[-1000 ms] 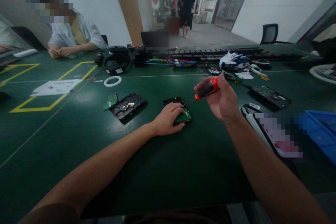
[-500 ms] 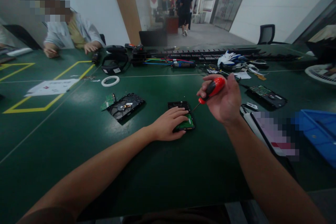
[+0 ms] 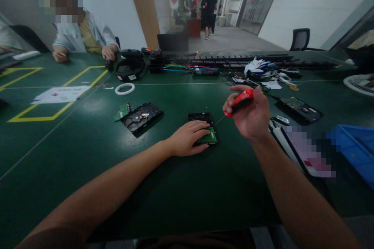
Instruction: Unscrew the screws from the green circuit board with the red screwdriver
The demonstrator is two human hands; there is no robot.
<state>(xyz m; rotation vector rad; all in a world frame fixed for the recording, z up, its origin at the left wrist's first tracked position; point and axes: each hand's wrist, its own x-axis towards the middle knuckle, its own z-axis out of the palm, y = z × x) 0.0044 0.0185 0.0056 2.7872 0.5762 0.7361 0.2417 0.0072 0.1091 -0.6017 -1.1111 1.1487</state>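
Note:
A hard drive with a green circuit board lies on the green table in front of me. My left hand rests over its left side, gripping it with fingers across the top and thumb by the near edge. In my right hand is a red and black screwdriver, held by the handle and slanting down to the left. Its tip meets the drive's right edge, though the exact contact is too small to make out. Left of the drive sits an opened hard drive beside a loose green circuit board.
A white ring lies beyond the opened drive. To the right are another hard drive, a phone-like device and a blue bin. Gloves and cables lie at the back. Across the table sits a person.
The screwdriver handle has turned in my right hand, showing different red and black sides. My left hand stays on the hard drive. The whole view has shifted slightly.

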